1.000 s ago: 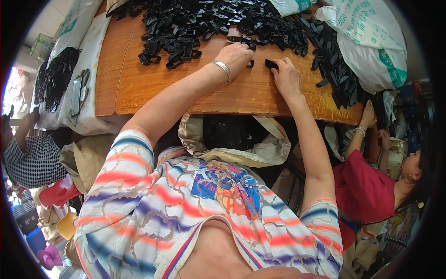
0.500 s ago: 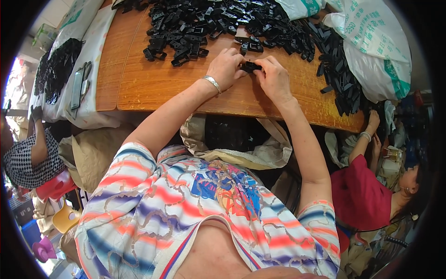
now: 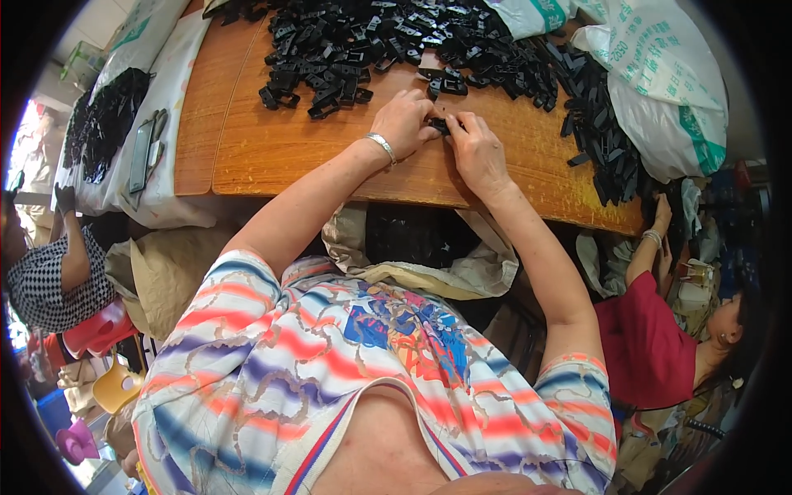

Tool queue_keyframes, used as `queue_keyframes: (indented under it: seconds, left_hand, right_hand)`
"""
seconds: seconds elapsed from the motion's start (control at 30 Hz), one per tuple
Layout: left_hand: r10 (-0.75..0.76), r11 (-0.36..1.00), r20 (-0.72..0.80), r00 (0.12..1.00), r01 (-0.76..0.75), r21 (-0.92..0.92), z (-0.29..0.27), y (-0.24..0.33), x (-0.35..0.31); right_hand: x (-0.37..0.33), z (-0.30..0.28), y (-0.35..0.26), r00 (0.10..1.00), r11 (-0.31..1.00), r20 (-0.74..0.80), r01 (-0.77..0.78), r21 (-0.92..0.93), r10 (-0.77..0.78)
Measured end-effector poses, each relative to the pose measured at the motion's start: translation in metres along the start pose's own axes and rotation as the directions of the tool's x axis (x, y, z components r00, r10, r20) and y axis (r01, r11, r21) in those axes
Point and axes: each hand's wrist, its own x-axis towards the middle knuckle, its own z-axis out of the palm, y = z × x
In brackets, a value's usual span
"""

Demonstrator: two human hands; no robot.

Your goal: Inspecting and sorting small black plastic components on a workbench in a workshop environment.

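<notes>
My left hand [image 3: 406, 122], with a silver bangle on the wrist, and my right hand [image 3: 477, 152] meet over a wooden table [image 3: 247, 140]. Both pinch one small black plastic buckle part [image 3: 439, 125] between their fingertips. A big heap of the same black plastic parts [image 3: 371, 41] lies just beyond my hands across the far side of the table, and more run down the right side [image 3: 606, 148].
White printed sacks [image 3: 660, 82] sit at the table's right end. An open sack of finished black parts [image 3: 412, 239] hangs below the table's edge. A second table at left holds black parts [image 3: 103, 124] and a phone [image 3: 140, 157]. People sit at left [image 3: 58, 272] and right [image 3: 660, 338].
My hands drew back from the heap toward me and came together on one black part; a second ago they were apart, reaching at the pile's edge.
</notes>
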Motion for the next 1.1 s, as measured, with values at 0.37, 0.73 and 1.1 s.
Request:
queue_keyframes:
  seconds: [0.37, 0.73, 1.1]
  left_hand:
    - [-0.159, 0.987, -0.159, 0.974, 0.153, -0.048, 0.011, -0.017, 0.04]
    - [-0.288, 0.956, 0.007, 0.958, 0.288, -0.063, -0.003, -0.034, 0.055]
    - [-0.216, 0.958, 0.042, 0.975, 0.22, -0.186, -0.007, 0.009, -0.003]
  right_hand:
    - [-0.081, -0.045, -0.088, 0.965, 0.921, 0.26, -0.127, 0.369, 0.029]
    - [0.017, -0.011, 0.052, 0.968, 0.97, -0.064, -0.241, 0.032, 0.243]
    - [0.066, 0.006, 0.078, 0.869, 0.88, 0.145, -0.461, -0.114, 0.473]
